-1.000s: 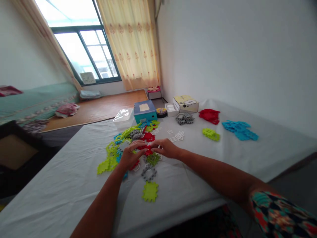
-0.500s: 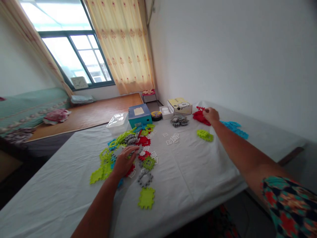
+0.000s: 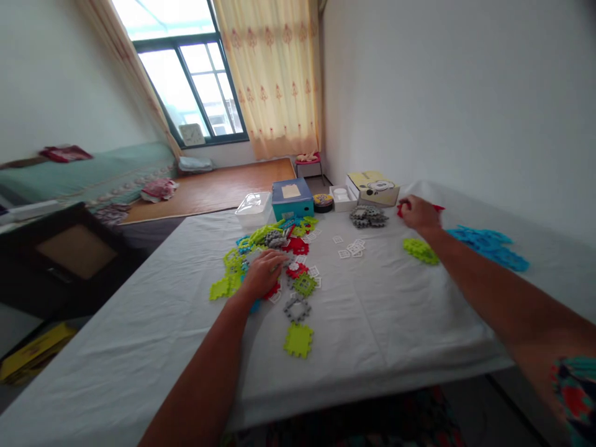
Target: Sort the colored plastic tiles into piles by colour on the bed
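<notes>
My left hand is closed over the mixed pile of interlocking plastic building pieces, its curled fingertips on a grey piece. Lime green pieces, red pieces and blue ones lie around it. At the far right, my right hand is low over the red pile, fingers closed on a red building piece; the hand hides most of that pile. Nearest to it are a lime green stack, a blue pile and a grey pile.
White window-shaped pieces lie mid-table. A grey frame piece and a green square lie nearer me. Along the back stand a clear plastic box, a blue box, a round tin and a yellow box.
The view has swung left. My right hand has lowered with the red piece onto the red pile, covering more of it. My left hand stays at the mixed pile.
</notes>
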`<action>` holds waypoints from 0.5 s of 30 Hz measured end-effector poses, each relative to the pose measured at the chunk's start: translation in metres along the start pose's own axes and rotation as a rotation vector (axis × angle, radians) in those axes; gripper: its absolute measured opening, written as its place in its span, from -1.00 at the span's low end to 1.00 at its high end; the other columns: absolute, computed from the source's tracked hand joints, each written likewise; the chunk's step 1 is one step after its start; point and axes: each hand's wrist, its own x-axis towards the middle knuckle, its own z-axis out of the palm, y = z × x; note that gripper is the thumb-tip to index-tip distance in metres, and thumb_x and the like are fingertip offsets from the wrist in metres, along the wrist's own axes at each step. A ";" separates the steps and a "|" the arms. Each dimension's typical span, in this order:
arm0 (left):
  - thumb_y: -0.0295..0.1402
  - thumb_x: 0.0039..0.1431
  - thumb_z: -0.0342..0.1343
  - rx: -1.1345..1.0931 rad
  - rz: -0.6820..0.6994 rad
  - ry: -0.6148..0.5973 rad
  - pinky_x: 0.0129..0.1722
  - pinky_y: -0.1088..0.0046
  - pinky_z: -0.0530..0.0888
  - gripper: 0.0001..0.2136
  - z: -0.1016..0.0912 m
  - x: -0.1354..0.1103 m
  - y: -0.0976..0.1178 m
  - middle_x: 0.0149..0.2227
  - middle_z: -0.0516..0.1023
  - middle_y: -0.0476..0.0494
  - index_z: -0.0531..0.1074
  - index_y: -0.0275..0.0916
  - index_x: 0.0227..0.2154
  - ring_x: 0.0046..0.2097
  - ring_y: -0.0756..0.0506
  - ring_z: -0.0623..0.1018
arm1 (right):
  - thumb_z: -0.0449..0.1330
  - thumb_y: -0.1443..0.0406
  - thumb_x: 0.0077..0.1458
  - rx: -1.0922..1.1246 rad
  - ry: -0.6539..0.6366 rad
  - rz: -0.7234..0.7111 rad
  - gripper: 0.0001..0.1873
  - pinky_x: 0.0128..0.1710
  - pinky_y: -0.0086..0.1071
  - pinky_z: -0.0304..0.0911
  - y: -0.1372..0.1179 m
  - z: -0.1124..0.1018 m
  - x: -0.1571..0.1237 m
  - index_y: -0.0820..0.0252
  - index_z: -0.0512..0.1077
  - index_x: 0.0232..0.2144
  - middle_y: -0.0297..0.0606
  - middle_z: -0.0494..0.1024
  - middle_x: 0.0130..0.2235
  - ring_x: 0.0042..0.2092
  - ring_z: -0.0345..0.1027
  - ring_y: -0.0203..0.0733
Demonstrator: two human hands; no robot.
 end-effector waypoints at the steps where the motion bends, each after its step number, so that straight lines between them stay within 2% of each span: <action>1: -0.44 0.20 0.01 -0.001 0.032 -0.061 0.12 0.19 0.37 -0.69 0.001 0.000 0.004 -0.02 0.56 -0.15 0.49 -0.15 -0.03 0.07 -0.16 0.45 | 0.05 0.34 0.10 0.067 -0.041 -0.099 -0.67 -0.23 -0.33 0.28 -0.022 0.002 -0.012 0.21 0.53 -0.13 -0.11 0.60 -0.17 -0.23 0.45 -0.12; 4: -0.46 0.13 0.07 0.007 0.071 -0.209 0.16 0.17 0.32 -0.59 0.002 -0.001 0.013 0.07 0.50 -0.14 0.43 -0.11 0.06 0.14 -0.18 0.40 | 0.10 0.35 0.08 0.294 -0.254 -0.392 -0.72 -0.22 -0.40 0.28 -0.094 0.008 -0.058 0.17 0.54 -0.19 -0.23 0.62 -0.21 -0.27 0.46 -0.21; 6: -0.41 0.16 0.08 0.018 0.047 -0.237 0.14 0.21 0.34 -0.63 0.002 -0.001 0.016 0.06 0.52 -0.13 0.45 -0.09 0.04 0.11 -0.17 0.43 | 0.12 0.35 0.08 0.381 -0.385 -0.528 -0.74 -0.27 -0.42 0.28 -0.135 0.012 -0.092 0.13 0.54 -0.20 -0.28 0.62 -0.23 -0.34 0.44 -0.26; 8: -0.33 0.23 0.07 0.037 0.022 -0.229 0.09 0.25 0.37 -0.71 0.002 -0.001 0.016 0.01 0.55 -0.13 0.48 -0.08 0.00 0.05 -0.15 0.48 | 0.12 0.37 0.09 0.451 -0.484 -0.613 -0.75 -0.27 -0.43 0.28 -0.167 0.015 -0.120 0.11 0.53 -0.20 -0.31 0.61 -0.23 -0.36 0.44 -0.29; 11: -0.24 0.30 0.00 0.111 -0.012 -0.188 0.02 0.28 0.39 -0.75 0.001 0.000 0.014 -0.12 0.60 -0.13 0.52 -0.09 -0.09 -0.05 -0.14 0.53 | 0.15 0.44 0.05 0.534 -0.583 -0.673 -0.70 -0.22 -0.41 0.29 -0.193 0.021 -0.140 0.13 0.51 -0.16 -0.30 0.60 -0.17 -0.34 0.44 -0.31; 15: -0.24 0.32 -0.03 0.192 -0.058 -0.128 -0.01 0.29 0.39 -0.75 0.001 0.001 0.012 -0.20 0.62 -0.12 0.54 -0.12 -0.15 -0.10 -0.14 0.54 | 0.20 0.54 -0.03 0.576 -0.589 -0.741 -0.58 -0.12 -0.36 0.30 -0.207 0.031 -0.138 0.14 0.48 -0.10 -0.23 0.54 -0.08 -0.29 0.42 -0.31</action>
